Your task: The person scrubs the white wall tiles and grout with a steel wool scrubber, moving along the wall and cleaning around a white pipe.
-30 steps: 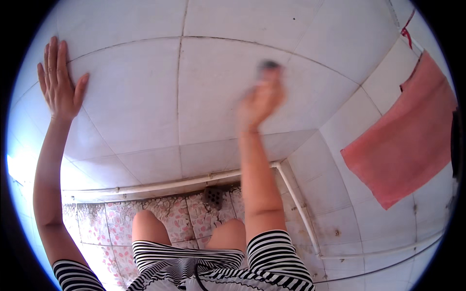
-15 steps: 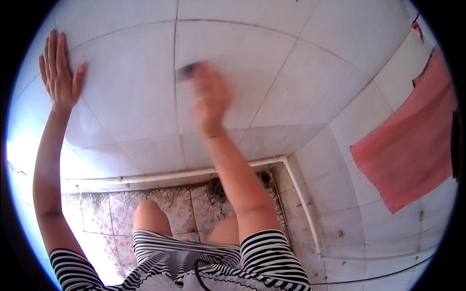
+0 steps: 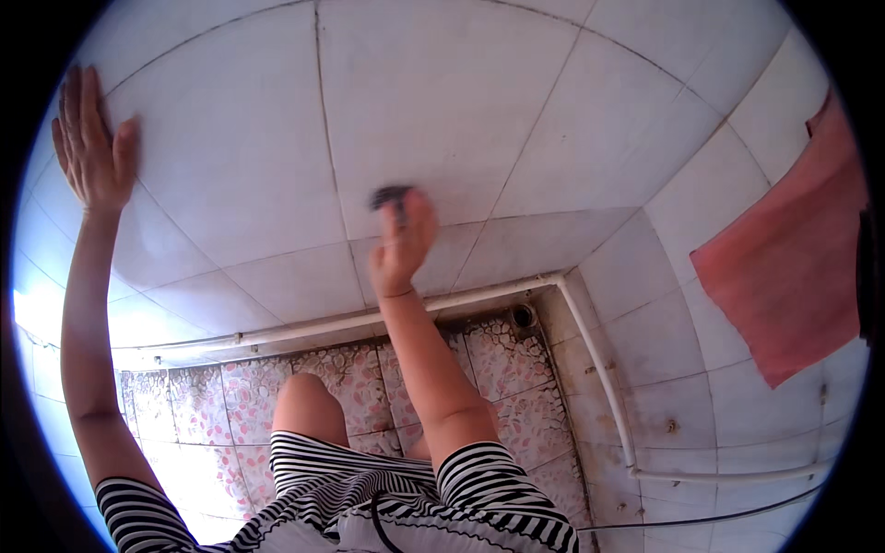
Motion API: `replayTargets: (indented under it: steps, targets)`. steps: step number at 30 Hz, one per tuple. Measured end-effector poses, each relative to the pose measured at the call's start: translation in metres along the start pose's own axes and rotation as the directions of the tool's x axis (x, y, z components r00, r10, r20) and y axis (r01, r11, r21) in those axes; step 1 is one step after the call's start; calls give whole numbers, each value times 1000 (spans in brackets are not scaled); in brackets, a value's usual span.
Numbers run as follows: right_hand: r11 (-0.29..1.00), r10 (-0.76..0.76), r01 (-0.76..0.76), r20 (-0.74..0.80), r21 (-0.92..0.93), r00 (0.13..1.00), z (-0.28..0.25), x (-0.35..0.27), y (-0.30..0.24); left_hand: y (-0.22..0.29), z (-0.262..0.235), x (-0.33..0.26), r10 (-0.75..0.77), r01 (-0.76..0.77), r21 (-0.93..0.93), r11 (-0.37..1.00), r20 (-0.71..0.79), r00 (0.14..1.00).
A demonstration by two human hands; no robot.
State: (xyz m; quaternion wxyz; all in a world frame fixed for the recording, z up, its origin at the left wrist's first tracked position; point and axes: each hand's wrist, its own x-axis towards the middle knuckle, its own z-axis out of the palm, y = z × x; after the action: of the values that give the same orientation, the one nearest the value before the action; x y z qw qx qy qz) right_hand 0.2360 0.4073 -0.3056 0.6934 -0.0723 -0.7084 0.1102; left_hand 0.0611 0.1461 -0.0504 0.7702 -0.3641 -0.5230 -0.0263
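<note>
My left hand lies flat against the white tiled wall at the far left, fingers stretched upward. Near the middle, my right hand is closed around a small dark scrubber, which looks like a steel-wool pad and is slightly blurred. The scrubber is against the lower part of the same wall, just above a horizontal tile joint. Part of it is hidden by my fingers.
A white pipe runs along the wall's foot and turns down at the right corner, near a round drain opening. Pink patterned tiles cover the floor. A reddish cloth hangs at the right.
My right hand has moved down the wall with the scrubber, from the middle of a tile toward its lower joint. The left hand stays flat on the wall; the view has shifted slightly.
</note>
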Motion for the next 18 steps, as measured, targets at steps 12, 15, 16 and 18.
replayTargets:
  steps: [12,15,16,18]
  targets:
    - [982,166,-140,-221,130,961,17,-17,5,-5,6,-9,84,-83,48,995,-11,996]
    - [969,-152,112,174,221,973,13,-37,-22,-19,0,-10,96,-98,56,994,33,995]
    - [974,-142,80,290,214,946,5,-36,1,-19,1,-11,97,-99,56,994,30,995]
    - [996,8,-21,148,86,989,-14,-27,56,-17,-1,-12,101,-105,110,988,47,994]
